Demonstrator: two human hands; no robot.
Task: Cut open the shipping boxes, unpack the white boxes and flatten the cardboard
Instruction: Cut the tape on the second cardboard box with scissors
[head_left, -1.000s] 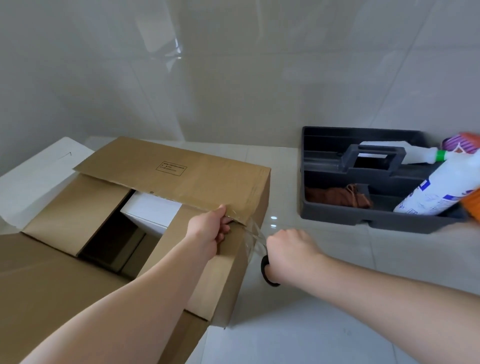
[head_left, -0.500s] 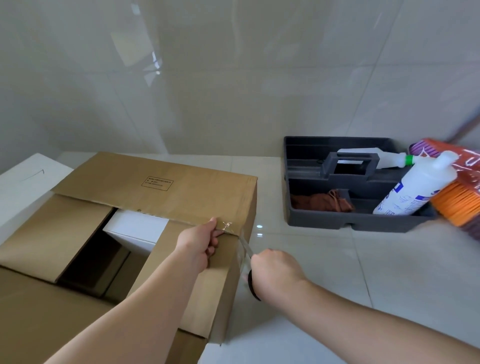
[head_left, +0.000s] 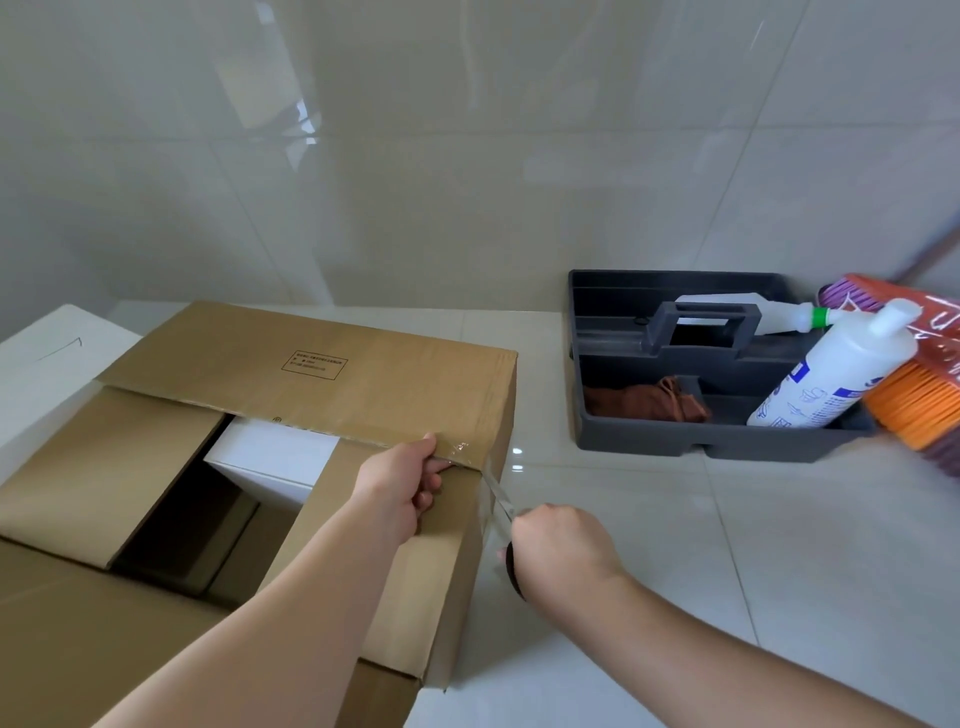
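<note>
Nearest, the right hand (head_left: 558, 548) is clenched around the dark handles of a pair of scissors (head_left: 503, 512), knuckles up, forearm coming in from the lower right. Their blades slant up and to the left along the box's right side face, tips toward the taped top corner. Just left, the left hand (head_left: 402, 486) reaches in from below, fingers curled under and gripping the edge of the far flap (head_left: 332, 374) near that corner. That shipping box (head_left: 426, 597) sits on the tiled floor (head_left: 727, 545), long axis running left to right, its flaps partly open. Inside, a white box (head_left: 270, 457) shows in the gap. Farther right, against the wall, stands a dark caddy (head_left: 691, 441) holding a white bottle (head_left: 831, 369) and a brown cloth (head_left: 644, 400); a broom (head_left: 919, 395) lies beside it
</note>
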